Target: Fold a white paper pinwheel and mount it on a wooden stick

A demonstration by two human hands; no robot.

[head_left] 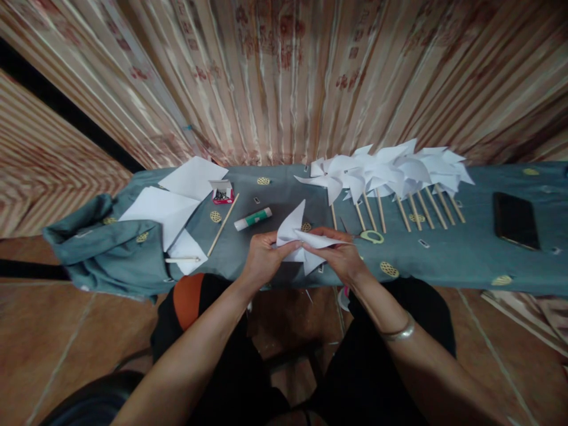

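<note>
Between both hands, over the front edge of the cloth-covered table, is a white paper pinwheel with folded blades. My left hand grips its left side, thumb near the centre. My right hand pinches the right side, its thumb also close to the middle. No stick shows on this pinwheel. Just beyond my left hand lies a glue stick with a green label. A pair of scissors with pale green handles rests beyond my right hand. Further back on the right, several finished pinwheels on wooden sticks lie in an overlapping row.
A small red and white box of metal pins stands at the back left, with a loose wooden stick beside it. White paper sheets lie on the left. A dark phone is at the right. A curtain hangs behind the table.
</note>
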